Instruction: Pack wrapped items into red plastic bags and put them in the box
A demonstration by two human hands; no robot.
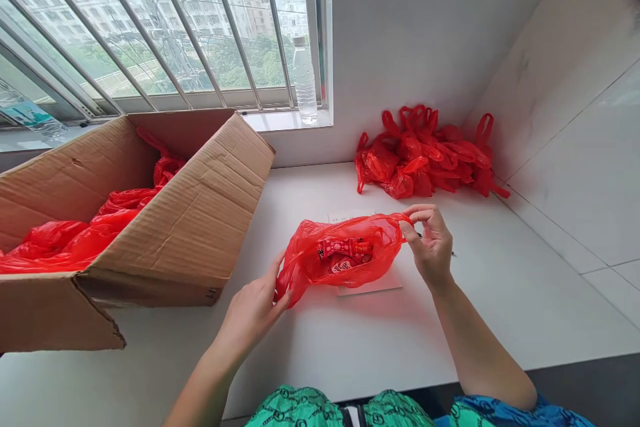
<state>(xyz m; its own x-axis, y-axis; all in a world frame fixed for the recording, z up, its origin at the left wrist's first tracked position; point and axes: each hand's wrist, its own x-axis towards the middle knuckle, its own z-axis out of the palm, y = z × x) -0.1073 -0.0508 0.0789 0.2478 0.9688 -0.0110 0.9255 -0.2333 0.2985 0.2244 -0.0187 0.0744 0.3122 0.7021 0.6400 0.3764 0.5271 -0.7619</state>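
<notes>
In front of the cardboard box: a red plastic bag (345,255) lay on the white counter (500,307), held at both ends, to the right of the cardboard box (165,227).
Left hand: the left hand (253,310) pinched the bag's near-left end between thumb and fingers, just right of the box's front corner.
Right hand: the right hand (431,243) was closed on the bag's right handle, fingertips bunched, pulling it taut away from the box.
Bag contents: small red packets (345,252) showed through the thin plastic; how many, I could not tell.
Under the bag: a pale sheet or card (373,285) lay on the counter, partly covered.
Done so far, as I judge: a pile of tied red bags (427,153) sat against the wall, well to the right of the box and beyond the bag in hand, so a good batch looked finished.
In hand: this bag was filled but its mouth looked not yet knotted.
Left to do, as I judge: more red bags (75,233) filled the box, seemingly a fair amount of stock.
Beyond the box: a water bottle (305,80) stood on the window sill.
</notes>
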